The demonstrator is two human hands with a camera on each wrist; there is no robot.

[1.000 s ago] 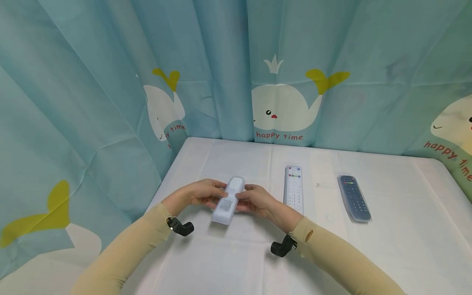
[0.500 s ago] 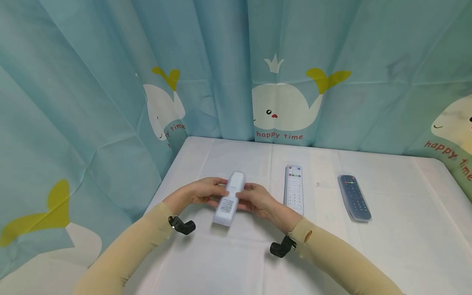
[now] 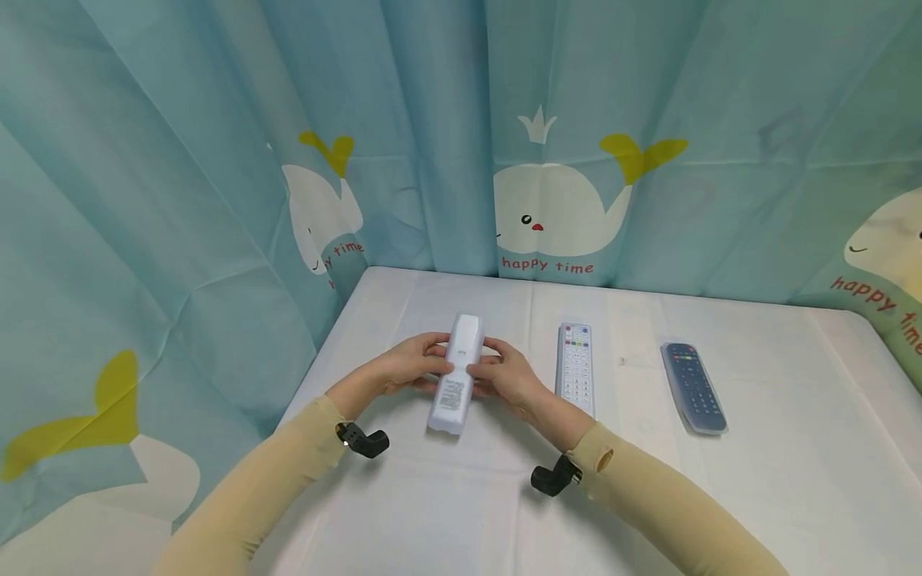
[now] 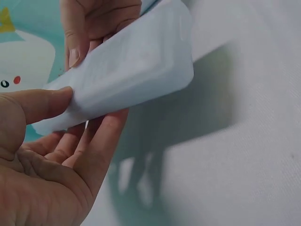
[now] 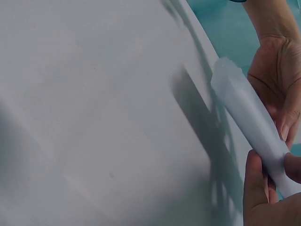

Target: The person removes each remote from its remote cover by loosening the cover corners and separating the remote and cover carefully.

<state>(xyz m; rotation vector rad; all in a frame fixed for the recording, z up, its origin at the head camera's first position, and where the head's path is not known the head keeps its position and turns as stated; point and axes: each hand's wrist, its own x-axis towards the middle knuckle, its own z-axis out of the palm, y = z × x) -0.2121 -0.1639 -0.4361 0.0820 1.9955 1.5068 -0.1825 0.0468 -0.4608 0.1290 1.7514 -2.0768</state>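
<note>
Remote control in a translucent cover, back uppermost with its printed label showing, held above the left part of the table; its shadow falls on the white surface, apart from it, in both wrist views. Long axis runs away from me, far end leaning slightly right. Grip: both hands grasping this one remote. My left hand pinches its left edge, thumb on top, fingers underneath; my right hand does likewise on the right edge, thumbs nearly level across the back. Just beyond my right wrist, a white remote lies face up, coloured buttons near its far end, its near end partly hidden by my forearm. Farther right, a dark remote lies face up at a slant, also covered. Black wrist cameras sit at both cuffs of my beige sleeves. Behind the table: a blue curtain printed with white whales.
</note>
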